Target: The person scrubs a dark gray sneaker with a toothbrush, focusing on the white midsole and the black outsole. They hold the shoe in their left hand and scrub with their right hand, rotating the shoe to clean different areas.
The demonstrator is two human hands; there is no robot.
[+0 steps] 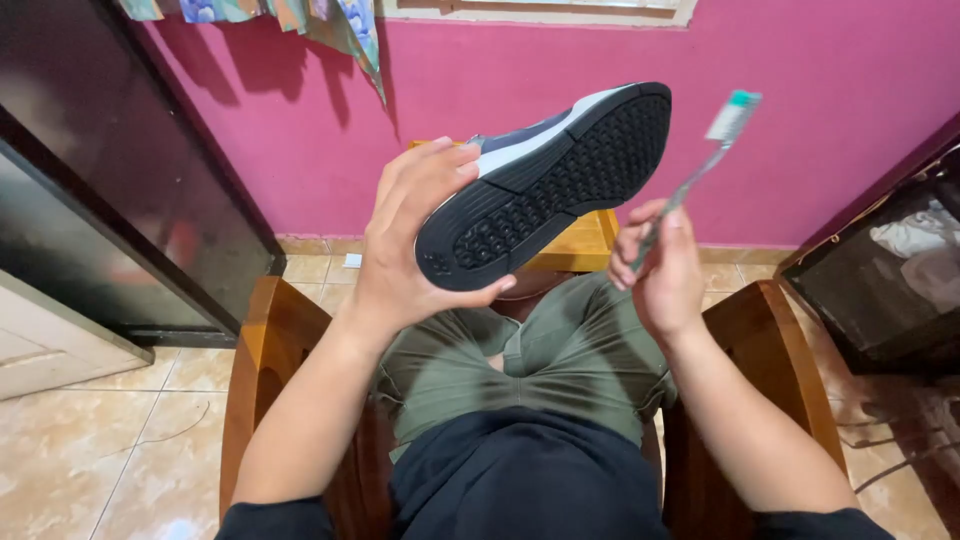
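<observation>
Left hand (405, 245) grips the heel end of the shoe (548, 180), fingers wrapped over its edge, black sole turned up toward the camera above the lap. Right of the shoe, the right hand (662, 270) pinches a toothbrush (705, 160), bristles raised clear of the sole. Best to steady the shoe firmly and angle the bristles into the tread grooves

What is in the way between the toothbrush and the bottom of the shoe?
Nothing visible. The right hand holds the toothbrush up beside the shoe, which the left hand grips by the heel end with its black sole turned up. Only open air lies between the brush head and the sole.
</observation>
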